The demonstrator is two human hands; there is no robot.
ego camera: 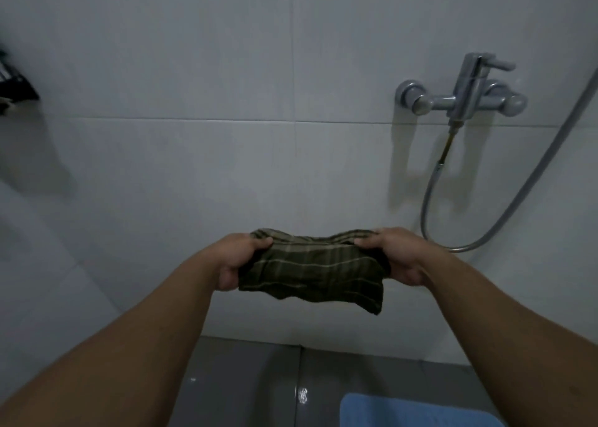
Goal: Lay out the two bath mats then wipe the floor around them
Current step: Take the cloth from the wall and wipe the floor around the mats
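A dark green cloth (310, 269) with pale stripes hangs stretched between both hands, held up in front of the white tiled wall. My left hand (241, 260) grips its left end and my right hand (393, 255) grips its right end. Low at the bottom right, a blue bath mat (417, 410) lies flat on the grey floor (246, 381); only its far edge shows. A second mat is not in view.
A chrome shower mixer tap (462, 93) is fixed to the wall at upper right, with a metal hose (504, 219) looping down below it. A black wire rack (16, 86) juts from the left wall. The floor tile shows a wet glint.
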